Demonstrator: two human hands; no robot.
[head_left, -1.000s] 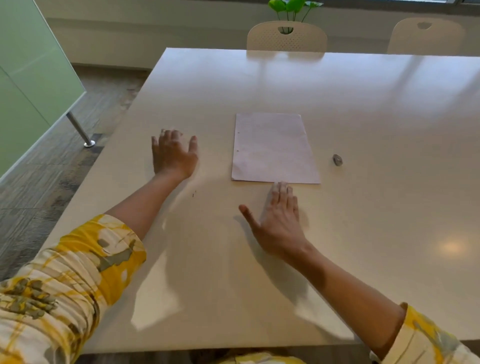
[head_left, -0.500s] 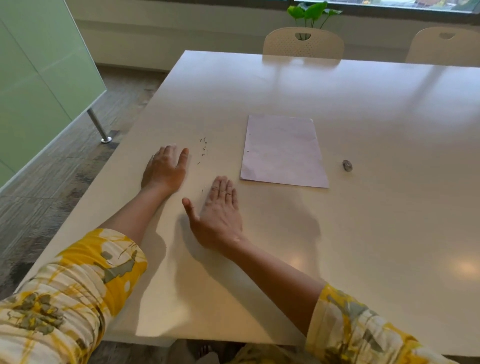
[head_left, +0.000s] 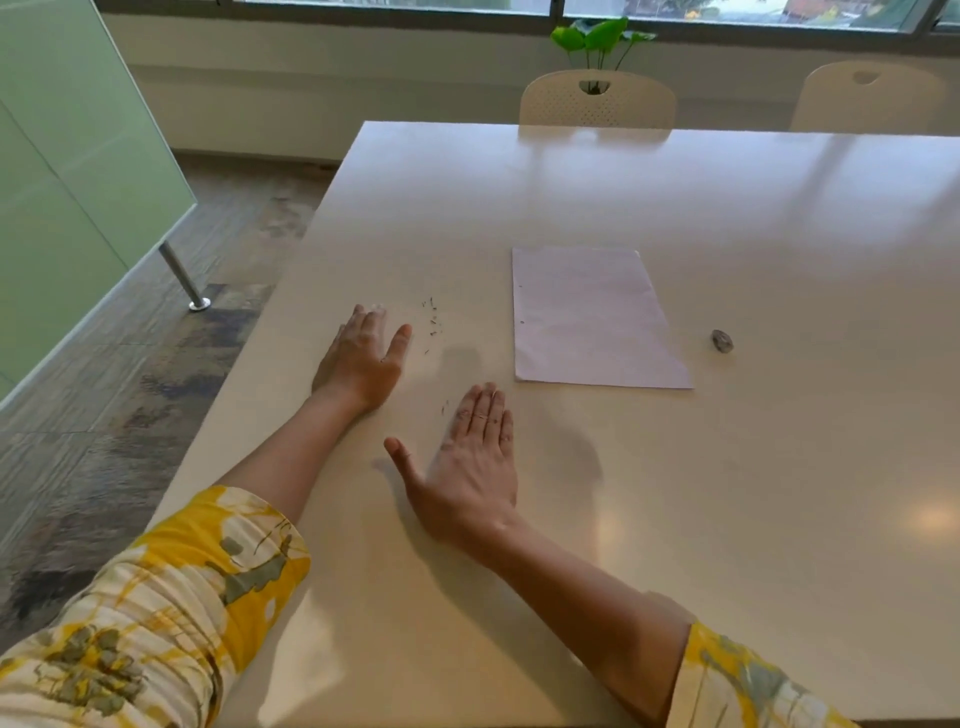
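Both hands lie flat, palms down, on the glossy white rectangular table near its left edge. The left hand rests with fingers straight and close together, thumb out to the side, gripping nothing; its fingertips are washed out by glare and hard to separate. The right hand sits just nearer the front edge and slightly inboard, fingers extended and together, thumb spread wide, likewise holding nothing. A few dark flecks show on the backs of its fingers, too small to identify. The tiny dark specks lie loose on the surface just beside the left thumb, between that hand and the pale lilac sheet of paper; a second, sparser trace lies just off the right fingertips. Neither hand touches the main scatter. What the specks are made of cannot be determined. The sheet lies flat toward the middle of the surface, well apart from both hands. A small grey rounded lump sits near the sheet's far side, blurred. Two cream perforated chairs stand at the far edge, with only their backs visible, and a green leafy plant is partly hidden behind one. Both yellow-and-white patterned sleeves are cut off by the frame.
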